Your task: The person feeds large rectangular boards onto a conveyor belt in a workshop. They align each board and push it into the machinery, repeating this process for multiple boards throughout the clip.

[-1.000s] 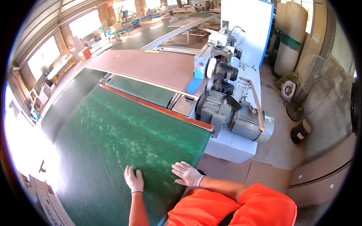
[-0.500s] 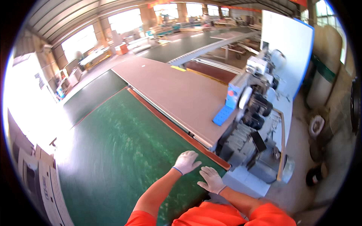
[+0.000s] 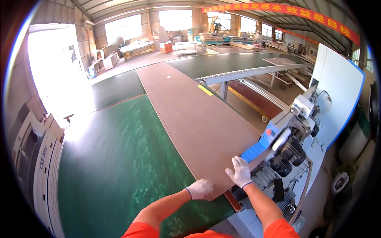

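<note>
A white-gloved left hand (image 3: 201,189), its grip unclear, curls at the near end of a flat brown panel (image 3: 194,111) stretching ahead over a green belt (image 3: 123,158); the white-gloved right hand (image 3: 240,173) lies open beside a blue perforated plate (image 3: 253,152).

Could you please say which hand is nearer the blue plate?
The right hand, beside the blue plate; the left hand is at the board's near corner.

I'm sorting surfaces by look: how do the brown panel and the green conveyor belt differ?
The brown panel is the narrower piece, while the green conveyor belt is broad. The panel looks mostly plain and dull; the belt is palely scuffed and shines brightly toward its left side. Both have flat upper surfaces.
</note>
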`<action>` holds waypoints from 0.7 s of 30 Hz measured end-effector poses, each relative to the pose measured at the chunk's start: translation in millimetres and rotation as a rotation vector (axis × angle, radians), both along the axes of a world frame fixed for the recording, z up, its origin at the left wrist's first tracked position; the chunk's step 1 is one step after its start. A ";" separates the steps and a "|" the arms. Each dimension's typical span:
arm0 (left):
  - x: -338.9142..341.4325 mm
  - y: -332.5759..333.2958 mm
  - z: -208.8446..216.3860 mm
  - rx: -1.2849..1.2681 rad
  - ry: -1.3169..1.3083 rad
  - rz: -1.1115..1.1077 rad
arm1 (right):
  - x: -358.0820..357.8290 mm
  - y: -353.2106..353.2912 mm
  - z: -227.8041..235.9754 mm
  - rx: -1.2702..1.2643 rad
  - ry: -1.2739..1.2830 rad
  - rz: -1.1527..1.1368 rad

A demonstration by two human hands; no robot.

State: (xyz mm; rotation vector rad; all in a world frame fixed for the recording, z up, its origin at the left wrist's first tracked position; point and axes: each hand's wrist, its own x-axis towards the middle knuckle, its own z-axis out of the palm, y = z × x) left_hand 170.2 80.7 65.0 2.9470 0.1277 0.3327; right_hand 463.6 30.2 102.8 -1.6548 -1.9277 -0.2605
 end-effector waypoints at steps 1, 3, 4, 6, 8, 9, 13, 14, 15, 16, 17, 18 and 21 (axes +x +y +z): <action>-7.4 -0.4 -2.2 -0.035 0.013 -0.031 | 7.3 17.9 -0.4 -0.036 -0.018 -0.029; -22.6 -5.2 -6.9 -0.050 -0.013 -0.075 | 21.8 50.8 -3.5 -0.159 -0.058 -0.104; -29.9 -8.7 -8.6 -0.056 0.011 -0.086 | 29.5 67.2 -4.3 -0.258 -0.069 -0.167; -45.2 -16.3 -10.6 -0.064 0.005 -0.092 | 45.0 95.3 -3.3 -0.354 -0.098 -0.231; -52.8 -27.2 -12.5 -0.086 -0.012 -0.086 | 60.8 120.7 0.6 -0.516 -0.065 -0.321; -55.7 -30.4 -12.6 -0.106 0.045 -0.063 | 68.2 132.2 2.9 -0.611 -0.027 -0.363; -48.0 -47.0 -14.3 -0.142 0.012 -0.049 | 93.3 162.5 7.2 -0.762 -0.076 -0.527; -45.2 -51.3 -14.6 -0.139 0.020 -0.036 | 98.6 169.0 7.8 -0.758 -0.041 -0.534; -42.0 -55.9 -15.6 -0.141 0.019 -0.027 | 104.1 176.3 7.5 -0.792 -0.022 -0.543; -39.9 -60.9 -15.9 -0.144 0.019 -0.019 | 108.4 183.3 7.2 -0.789 0.021 -0.542; -38.0 -65.8 -16.6 -0.152 0.063 0.005 | 112.6 189.0 6.0 -0.789 0.073 -0.544; -36.1 -71.8 -17.2 -0.121 0.055 0.014 | 114.8 193.4 3.3 -0.764 0.071 -0.552; -35.5 -87.5 -17.5 -0.203 0.056 0.068 | 116.9 203.1 -5.8 -0.737 0.028 -0.579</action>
